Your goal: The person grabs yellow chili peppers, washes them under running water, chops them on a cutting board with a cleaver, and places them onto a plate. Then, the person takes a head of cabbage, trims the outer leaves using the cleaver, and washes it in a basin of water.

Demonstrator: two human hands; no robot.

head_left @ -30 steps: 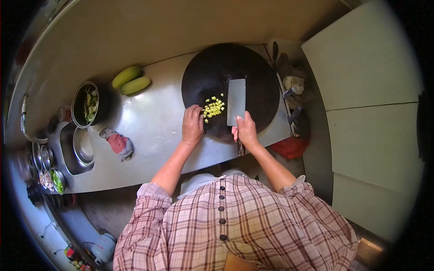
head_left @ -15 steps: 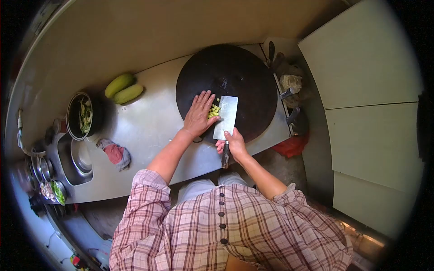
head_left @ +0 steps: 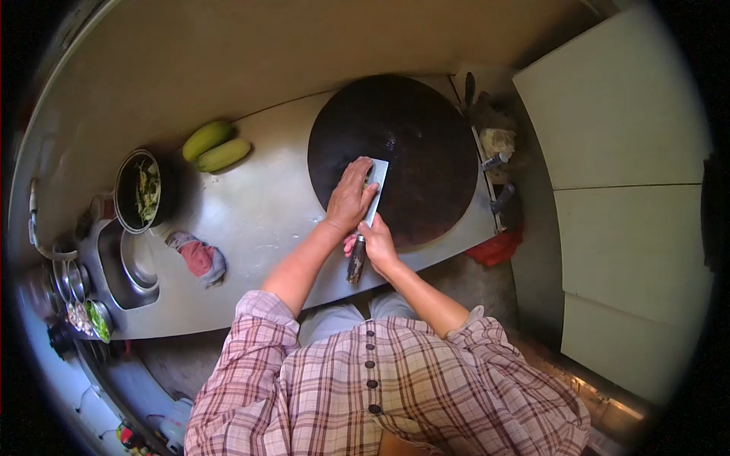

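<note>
Nearest is the plaid shirt (head_left: 334, 380), its sleeves turned back. Past the edge of the metal surface (head_left: 255, 220) sticks the dark handle (head_left: 355, 264) of the cleaver (head_left: 379, 181). The right hand (head_left: 378, 242) has its grip closed at the junction of handle and blade. The left hand (head_left: 351, 199) is not gripping: its fingers are extended along the blade, thumb spread toward the blade's face. A little yellowish matter shows between thumb and fingers; the rest there is hidden. The cleaver stands over the near part of the round black board (head_left: 422, 163), its blade tilted and seen narrowly.

Away to the left, a red and grey cloth (head_left: 201, 259) lies crumpled near the sink (head_left: 112, 258). Farther back, two yellow-green gourds (head_left: 223, 156) lie side by side by the wall (head_left: 319, 45), and a dark pot (head_left: 168, 190) holds greenish pieces.
</note>
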